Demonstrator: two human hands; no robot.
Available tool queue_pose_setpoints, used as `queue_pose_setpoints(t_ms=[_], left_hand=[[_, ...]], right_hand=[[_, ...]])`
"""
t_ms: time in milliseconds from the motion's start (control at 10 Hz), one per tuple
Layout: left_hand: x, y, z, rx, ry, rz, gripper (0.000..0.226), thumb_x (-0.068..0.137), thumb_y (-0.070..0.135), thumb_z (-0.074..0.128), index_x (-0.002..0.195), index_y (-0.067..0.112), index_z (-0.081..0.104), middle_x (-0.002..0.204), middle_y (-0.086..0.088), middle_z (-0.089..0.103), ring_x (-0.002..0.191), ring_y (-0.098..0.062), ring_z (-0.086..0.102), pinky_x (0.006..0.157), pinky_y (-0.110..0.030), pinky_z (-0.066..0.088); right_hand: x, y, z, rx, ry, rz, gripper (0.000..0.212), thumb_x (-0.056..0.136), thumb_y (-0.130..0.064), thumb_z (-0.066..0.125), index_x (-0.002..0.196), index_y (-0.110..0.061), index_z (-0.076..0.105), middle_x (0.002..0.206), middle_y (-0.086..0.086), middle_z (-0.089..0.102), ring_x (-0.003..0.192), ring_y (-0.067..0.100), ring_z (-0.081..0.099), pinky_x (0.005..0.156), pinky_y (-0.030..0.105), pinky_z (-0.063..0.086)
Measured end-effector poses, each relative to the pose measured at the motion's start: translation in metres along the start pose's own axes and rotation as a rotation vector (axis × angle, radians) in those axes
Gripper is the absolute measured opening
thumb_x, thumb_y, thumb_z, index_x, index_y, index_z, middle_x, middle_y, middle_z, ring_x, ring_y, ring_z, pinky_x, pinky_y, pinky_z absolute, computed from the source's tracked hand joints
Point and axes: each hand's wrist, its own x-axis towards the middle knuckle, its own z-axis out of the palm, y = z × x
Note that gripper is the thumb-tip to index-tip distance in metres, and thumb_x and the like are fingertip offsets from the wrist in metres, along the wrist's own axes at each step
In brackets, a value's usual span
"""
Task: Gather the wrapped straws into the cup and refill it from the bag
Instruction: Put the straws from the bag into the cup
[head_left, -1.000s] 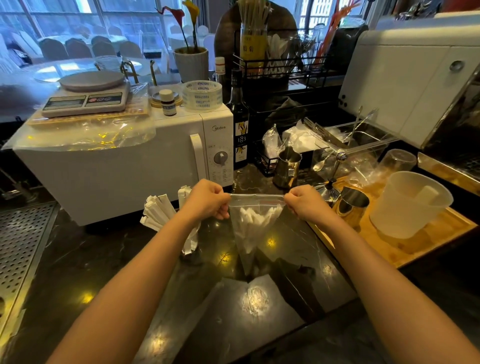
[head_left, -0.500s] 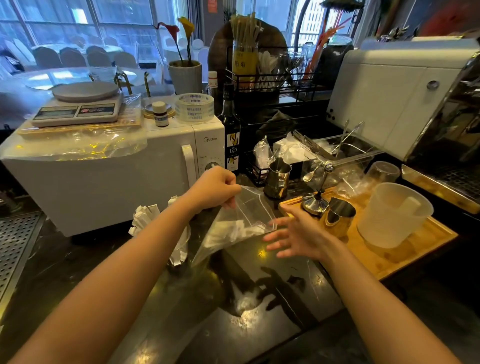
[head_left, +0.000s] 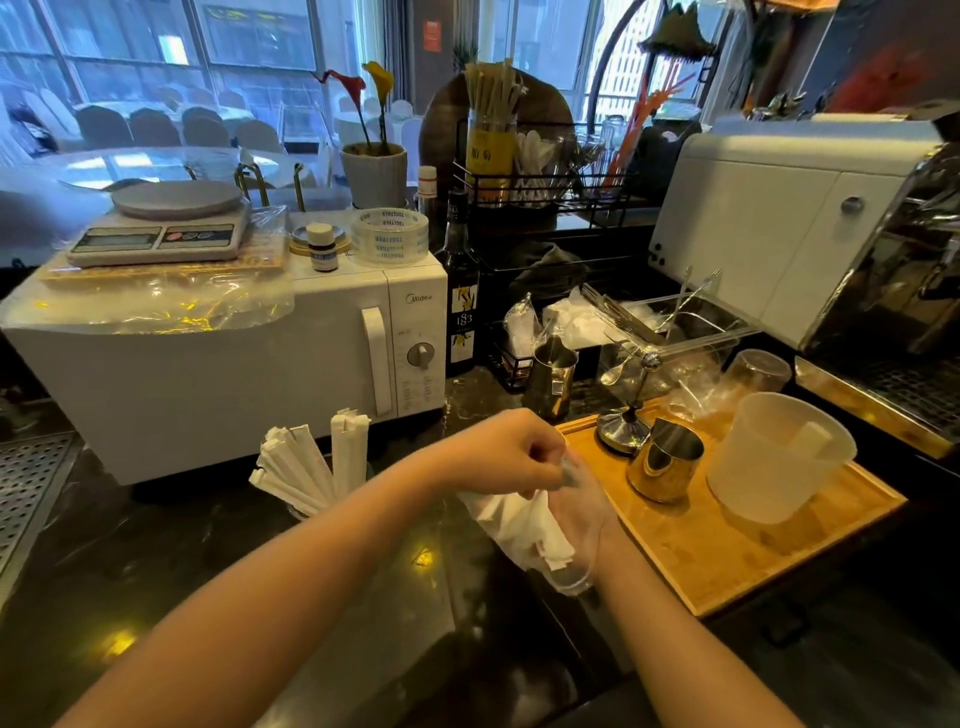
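cup: on dark worktop before microwave, wrapped straws upright in it | left hand: fingers pinched on clear bag top | right hand: inside bag among white wrapped straws, fingers' state unclear | wooden tray: just right

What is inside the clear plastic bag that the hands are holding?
Inside the bag are white wrapped straws, bunched together. The right hand reaches inside; its fingers and the straw count are hidden.
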Motion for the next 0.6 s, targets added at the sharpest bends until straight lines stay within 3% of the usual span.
queue_pose_setpoints(t_ms=[100, 200, 300, 400, 500, 600], left_hand=[[-0.011, 0.002, -0.008, -0.102, -0.05, 0.028, 0.031, 0.086, 0.01, 0.058, 0.059, 0.021, 0.048, 0.063, 0.008, 0.048, 0.055, 0.005, 0.05, 0.055, -0.005, 0.045], [-0.024, -0.005, -0.021, -0.255, 0.082, 0.004, 0.019, 0.085, 0.016, 0.059, 0.07, 0.025, 0.052, 0.073, 0.009, 0.053, 0.063, 0.005, 0.052, 0.062, -0.012, 0.047], [-0.032, -0.025, -0.036, -0.469, 0.541, -0.155, 0.014, 0.086, 0.018, 0.059, 0.097, 0.021, 0.051, 0.095, 0.001, 0.056, 0.089, -0.012, 0.056, 0.072, -0.02, 0.049], [-0.04, -0.055, -0.044, -0.789, 0.677, -0.379, 0.046, 0.085, 0.024, 0.06, 0.125, 0.015, 0.039, 0.12, -0.009, 0.05, 0.107, -0.023, 0.054, 0.08, -0.031, 0.05], [-0.05, -0.066, -0.042, -0.987, 0.436, -0.437, 0.037, 0.081, 0.035, 0.059, 0.113, 0.019, 0.052, 0.117, -0.013, 0.057, 0.099, -0.026, 0.06, 0.076, -0.037, 0.052], [-0.057, -0.066, -0.041, -1.095, 0.298, -0.374, 0.029, 0.082, 0.038, 0.053, 0.106, 0.023, 0.06, 0.099, -0.008, 0.061, 0.081, -0.021, 0.062, 0.073, -0.034, 0.054]], right_hand=[[-0.024, -0.008, 0.02, 0.144, -0.195, -0.077, 0.037, 0.085, -0.017, 0.047, 0.06, -0.009, 0.073, 0.06, 0.007, 0.072, 0.055, 0.015, 0.069, 0.044, 0.019, 0.055], [-0.028, -0.013, 0.029, 0.085, -0.269, -0.089, 0.028, 0.057, -0.027, 0.065, 0.067, -0.006, 0.079, 0.066, 0.013, 0.075, 0.059, 0.023, 0.073, 0.048, 0.03, 0.058], [-0.018, -0.02, 0.03, 0.003, -0.297, -0.019, 0.026, 0.065, -0.023, 0.062, 0.062, -0.003, 0.078, 0.063, 0.013, 0.074, 0.056, 0.024, 0.072, 0.047, 0.031, 0.058], [-0.017, -0.032, 0.047, 0.04, -0.322, -0.015, 0.038, 0.044, -0.016, 0.084, 0.076, 0.003, 0.076, 0.071, 0.018, 0.073, 0.062, 0.029, 0.073, 0.056, 0.039, 0.061], [-0.014, -0.04, 0.069, -0.023, -0.358, -0.018, 0.023, 0.071, -0.02, 0.068, 0.066, 0.0, 0.077, 0.063, 0.012, 0.073, 0.056, 0.021, 0.072, 0.052, 0.029, 0.06], [-0.004, -0.043, 0.098, -0.06, -0.362, -0.001, 0.023, 0.081, -0.023, 0.058, 0.08, -0.005, 0.071, 0.068, 0.01, 0.07, 0.063, 0.02, 0.069, 0.06, 0.028, 0.058]])
